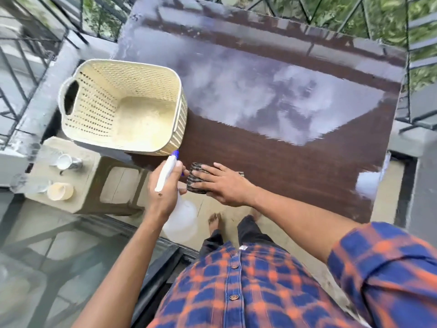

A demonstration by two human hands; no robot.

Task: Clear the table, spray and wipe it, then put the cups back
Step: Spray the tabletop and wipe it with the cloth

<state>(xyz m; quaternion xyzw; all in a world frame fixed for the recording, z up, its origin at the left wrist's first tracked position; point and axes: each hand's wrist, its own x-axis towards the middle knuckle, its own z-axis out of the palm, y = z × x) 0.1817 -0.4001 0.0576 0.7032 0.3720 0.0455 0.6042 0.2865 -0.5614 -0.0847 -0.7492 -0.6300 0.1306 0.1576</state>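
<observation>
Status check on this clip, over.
Left hand grips spray bottle. Right hand flat on cloth, near edge of table. Cups off on stool; basket stands on table, left.

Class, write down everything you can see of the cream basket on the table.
The basket looks like cream plastic, with a woven-look pattern of small holes in its walls, rounded corners and a cut-out handle at its left end. It stands upright and open-topped at the left side of the dark brown table, and nothing is visible inside it.
</observation>
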